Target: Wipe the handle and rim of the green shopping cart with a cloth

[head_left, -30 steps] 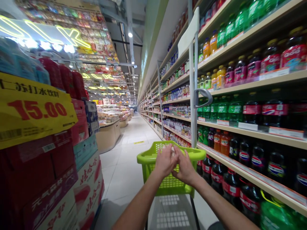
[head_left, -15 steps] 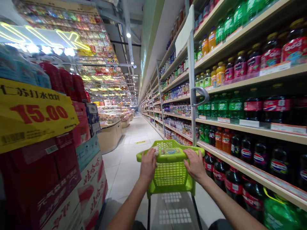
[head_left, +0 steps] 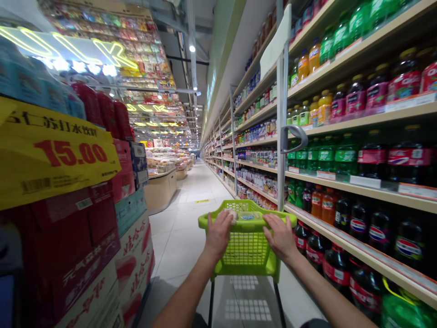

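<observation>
In front of me is a lime-green shopping cart [head_left: 244, 255] with a perforated plastic basket on dark legs. My left hand [head_left: 218, 233] grips the near rim bar left of the middle, its fingers bent over the top. Right of the middle, my right hand [head_left: 279, 234] is closed on the same bar, thumb toward the inside. Beside my left fingertips lies a small pale, crumpled-looking item [head_left: 233, 216], which I cannot make out. A clear panel with a blue-and-yellow label [head_left: 249, 217] sits on the bar between my hands.
Tall drink shelves [head_left: 341, 182] line the right side, close to the cart. A metal post with a grey loop handle [head_left: 295, 139] juts out there. Stacked drink cartons [head_left: 133, 255] under a yellow price sign [head_left: 58, 155] flank the left. A tiled aisle [head_left: 191, 207] runs ahead past rounded display counters [head_left: 159, 189].
The shelves, cartons and cart sit further right in view. My left hand has shifted slightly right along the bar; my right hand keeps its hold.
</observation>
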A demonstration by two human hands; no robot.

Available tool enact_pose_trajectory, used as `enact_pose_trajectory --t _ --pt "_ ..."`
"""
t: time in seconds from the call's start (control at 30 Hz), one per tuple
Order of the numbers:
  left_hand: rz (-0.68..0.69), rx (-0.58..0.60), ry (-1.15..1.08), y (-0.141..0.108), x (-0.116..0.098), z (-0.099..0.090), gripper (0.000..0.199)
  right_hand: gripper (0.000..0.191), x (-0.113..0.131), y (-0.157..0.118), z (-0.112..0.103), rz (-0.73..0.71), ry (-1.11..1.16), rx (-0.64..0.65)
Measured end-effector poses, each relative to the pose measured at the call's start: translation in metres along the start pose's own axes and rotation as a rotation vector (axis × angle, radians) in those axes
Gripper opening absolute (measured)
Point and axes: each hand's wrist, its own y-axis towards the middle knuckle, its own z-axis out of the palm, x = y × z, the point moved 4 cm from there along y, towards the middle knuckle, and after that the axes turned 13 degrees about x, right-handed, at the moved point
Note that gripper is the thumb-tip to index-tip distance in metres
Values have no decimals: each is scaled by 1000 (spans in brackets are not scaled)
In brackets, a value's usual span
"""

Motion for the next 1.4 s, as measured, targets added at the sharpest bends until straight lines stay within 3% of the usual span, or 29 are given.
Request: enact_pose_trajectory --t 0.07,0.13,0.27,0.33,0.4,0.53,0.7,0.77,0.87,0.97,1.13,1.2,1.33,1.4 --pt "62 22 0 8 -18 3 32 37 8 2 -1 21 -19 8" --pt "20 68 -6 15 -18 1 31 37 12 3 -1 37 -37 21" --pt "-247 272 -49 21 27 -12 28 38 13 1 5 14 -58 41" --pt "-300 350 -71 21 44 -17 27 40 12 -1 9 2 -69 33" --pt "-287 376 -78 21 47 -20 27 43 8 -2 12 -14 -83 33" --pt "-242 345 -77 21 18 -19 26 51 -19 -1 17 -15 -83 109" --pt "-134 226 -78 19 -49 -13 21 51 -73 8 12 244 -15 168" --pt "-75 158 -138 17 -75 -10 21 50 -74 11 8 263 9 160" --pt "80 57 -251 12 -99 -8 23 45 -46 10 2 129 68 166" --pt "145 -7 -312 2 -89 -1 24 44 -16 3 -6 109 132 137" --pt "-197 2 -309 -10 -40 28 30 43 -6 -7 -13 103 249 38" --pt "-192 16 -322 -7 -47 37 31 43 -13 -7 -13 85 282 2" --pt "60 20 -333 1 -89 41 34 45 -31 -7 -14 105 272 4" --pt "84 20 -308 -1 -89 45 36 42 -35 -9 -15 104 235 12"
